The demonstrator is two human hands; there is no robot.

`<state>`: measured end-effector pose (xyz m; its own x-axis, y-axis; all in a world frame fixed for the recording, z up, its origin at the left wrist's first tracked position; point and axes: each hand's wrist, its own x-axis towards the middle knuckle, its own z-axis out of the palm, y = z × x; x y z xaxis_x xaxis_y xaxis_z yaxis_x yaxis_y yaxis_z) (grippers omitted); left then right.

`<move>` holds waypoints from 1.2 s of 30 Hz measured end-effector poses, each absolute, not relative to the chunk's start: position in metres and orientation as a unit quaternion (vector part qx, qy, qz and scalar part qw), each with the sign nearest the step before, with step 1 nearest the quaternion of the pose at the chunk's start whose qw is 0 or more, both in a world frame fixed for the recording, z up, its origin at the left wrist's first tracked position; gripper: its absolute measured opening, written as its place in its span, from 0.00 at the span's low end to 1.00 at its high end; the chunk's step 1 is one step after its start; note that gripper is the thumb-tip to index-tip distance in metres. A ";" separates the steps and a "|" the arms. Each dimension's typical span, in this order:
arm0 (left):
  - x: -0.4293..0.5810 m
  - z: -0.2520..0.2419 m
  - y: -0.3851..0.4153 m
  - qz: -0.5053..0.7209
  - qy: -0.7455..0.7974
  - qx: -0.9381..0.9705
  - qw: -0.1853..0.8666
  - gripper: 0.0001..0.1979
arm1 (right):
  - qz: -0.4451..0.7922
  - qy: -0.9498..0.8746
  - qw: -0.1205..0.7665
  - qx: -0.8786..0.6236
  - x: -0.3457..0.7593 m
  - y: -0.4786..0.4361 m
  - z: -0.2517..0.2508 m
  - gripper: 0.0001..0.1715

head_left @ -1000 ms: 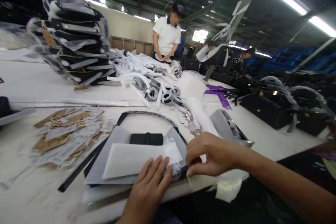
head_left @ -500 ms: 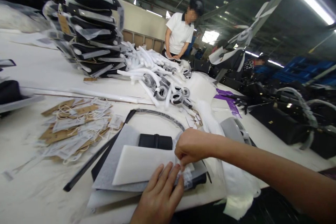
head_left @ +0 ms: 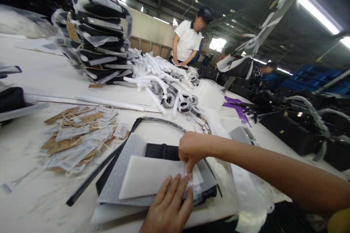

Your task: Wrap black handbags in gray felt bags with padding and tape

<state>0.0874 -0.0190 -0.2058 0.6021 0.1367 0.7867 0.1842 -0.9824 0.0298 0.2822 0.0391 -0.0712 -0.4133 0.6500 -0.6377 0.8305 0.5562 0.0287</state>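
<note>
A black bag lies flat on the white table under a grey felt sheet and a white foam pad. My left hand lies flat on the near edge of the foam pad, fingers stretched out. My right hand reaches in from the right and pinches a thin clear plastic wrap at the pad's right end. The bag's black strap curves behind it.
A heap of paper tags on strings lies to the left. Wrapped black bags are stacked at the back left, white foam-wrapped straps behind. A person in a white shirt stands at the far end. Black bags sit on the right.
My right hand has moved left from the bag's right edge onto the foam pad's end and closed on the plastic wrap. My left hand has stayed flat on the pad. The view has shifted.
</note>
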 end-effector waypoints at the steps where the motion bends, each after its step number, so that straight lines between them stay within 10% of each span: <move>1: 0.088 -0.205 -0.019 -0.442 -0.090 -0.892 0.027 0.13 | -0.155 0.828 0.302 0.447 0.284 0.041 -0.072 0.20; 23: 0.094 -0.212 -0.017 -0.482 -0.087 -0.871 0.044 0.15 | -0.346 0.711 0.167 0.590 0.343 0.075 -0.122 0.26; 30: 0.096 -0.212 -0.015 -0.507 -0.086 -0.856 0.056 0.15 | -0.324 0.701 0.029 0.634 0.358 0.068 -0.126 0.14; 36: 0.127 -0.232 -0.021 -0.644 -0.138 -0.751 0.048 0.20 | -0.332 0.713 0.017 0.618 0.343 0.022 -0.100 0.40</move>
<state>0.1273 -0.0207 -0.2322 0.1327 0.1461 0.9803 0.2687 -0.9573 0.1063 0.3431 0.0220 -0.0999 -0.2366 0.8694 -0.4338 0.8918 0.0171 -0.4522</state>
